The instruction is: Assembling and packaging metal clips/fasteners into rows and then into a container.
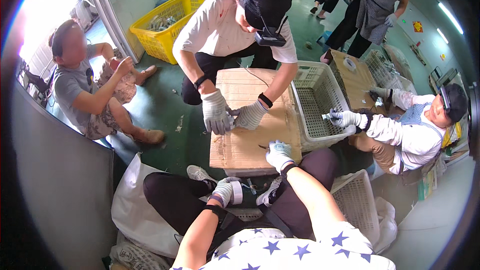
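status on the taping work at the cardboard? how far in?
Done: nothing finished shows on the cardboard sheet; the white basket beside it looks empty. In hand: left hand holds a tape roll; right hand rests on the cardboard's near edge by a small dark tool. Left: cannot tell; the person opposite works a small piece in gloved hands.

Both forearms come in from the lower edge, bare, w/ knit work gloves on both hands. Left hand [223, 190] sits low btwn the knees, wrist bent, fingers curled in a closed grip. Right hand [279, 154] reaches further fwd, arm nearly straight, fingers bent downward, palm down.
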`<state>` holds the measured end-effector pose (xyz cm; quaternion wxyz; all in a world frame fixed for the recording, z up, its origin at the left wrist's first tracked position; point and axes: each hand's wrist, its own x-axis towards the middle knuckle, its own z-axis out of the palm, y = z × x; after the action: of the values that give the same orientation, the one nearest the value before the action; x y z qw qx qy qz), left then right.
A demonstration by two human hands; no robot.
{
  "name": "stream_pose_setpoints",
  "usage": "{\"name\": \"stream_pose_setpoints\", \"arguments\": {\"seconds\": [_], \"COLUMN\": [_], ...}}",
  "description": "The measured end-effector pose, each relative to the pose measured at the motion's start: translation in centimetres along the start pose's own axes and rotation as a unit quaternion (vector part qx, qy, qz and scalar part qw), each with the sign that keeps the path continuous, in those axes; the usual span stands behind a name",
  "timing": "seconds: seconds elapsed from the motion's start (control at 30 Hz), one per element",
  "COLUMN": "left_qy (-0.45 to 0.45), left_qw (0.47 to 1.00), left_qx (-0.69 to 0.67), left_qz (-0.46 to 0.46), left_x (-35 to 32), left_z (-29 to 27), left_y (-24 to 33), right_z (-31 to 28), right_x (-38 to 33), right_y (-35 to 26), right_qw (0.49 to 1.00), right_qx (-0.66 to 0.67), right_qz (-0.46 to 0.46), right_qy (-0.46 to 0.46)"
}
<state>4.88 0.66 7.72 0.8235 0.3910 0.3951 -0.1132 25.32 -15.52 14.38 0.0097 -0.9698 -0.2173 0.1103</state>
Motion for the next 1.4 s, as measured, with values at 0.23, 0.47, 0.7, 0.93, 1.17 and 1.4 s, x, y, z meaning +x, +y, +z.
{"name": "stream_pose_setpoints", "arguments": {"seconds": [0.23, 0.47, 0.7, 0.93, 1.17, 1.4], "left_qy": [0.01, 0.006, 0.001, -0.002, -0.009, -0.005], "left_qw": [1.0, 0.999, 1.0, 0.999, 1.0, 1.0], "left_qx": [-0.003, -0.044, 0.02, 0.032, 0.013, 0.005], "left_qz": [-0.012, 0.002, -0.001, -0.005, -0.007, 0.007], "left_x": [-0.4, 0.4, -0.4, -0.1, 0.2, 0.3], "left_z": [0.3, 0.0, 0.3, 0.1, 0.0, -0.1], "left_y": [0.3, 0.0, 0.1, 0.0, -0.4, -0.4], "right_z": [-0.3, 0.3, 0.1, 0.6, 0.4, 0.2], "right_x": [-0.2, -0.2, -0.1, -0.1, 0.0, -0.1], "right_y": [0.1, 0.1, 0.2, 0.2, 0.4, -0.1], "right_qw": [1.0, 1.0, 1.0, 1.0, 1.0, 1.0], "right_qx": [0.0, -0.003, 0.006, -0.005, 0.001, 0.003], "right_qz": [-0.005, -0.007, -0.003, -0.008, -0.005, -0.013], "right_qy": [-0.016, -0.006, -0.019, -0.017, -0.021, -0.013]}}
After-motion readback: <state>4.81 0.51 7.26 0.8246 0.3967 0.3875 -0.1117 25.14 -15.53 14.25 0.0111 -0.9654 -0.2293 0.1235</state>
